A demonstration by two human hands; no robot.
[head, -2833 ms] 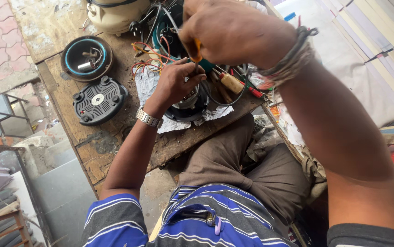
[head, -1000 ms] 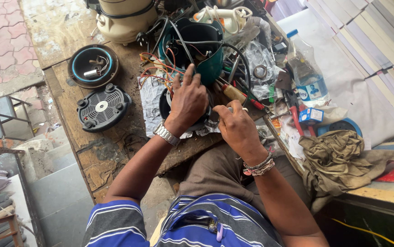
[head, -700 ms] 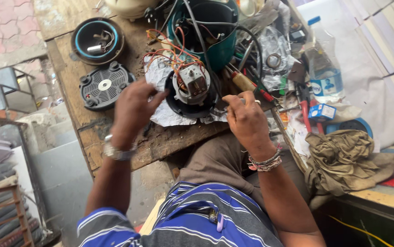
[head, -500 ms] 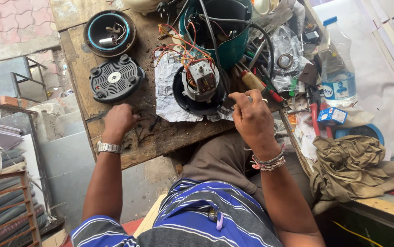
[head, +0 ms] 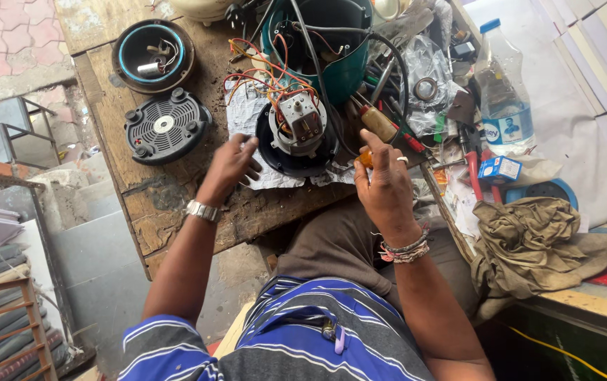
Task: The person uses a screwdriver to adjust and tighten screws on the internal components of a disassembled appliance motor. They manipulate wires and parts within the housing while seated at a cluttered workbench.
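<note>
The left hand (head: 231, 164) has come back from the bench edge, fingers loose beside the motor (head: 298, 130), while the right hand (head: 386, 185) grips a small orange-handled tool (head: 365, 158), so work on the motor looks about to resume.

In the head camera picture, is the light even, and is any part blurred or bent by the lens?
Head view: soft daylight, no hard shadows; the white sheets at upper right look washed out. The motor, left hand and right hand are sharp. The wide lens stretches the shirt and arms near the bottom edge.

Bright even daylight, soft shadows, sharp focus, wide-angle edge distortion.
</note>
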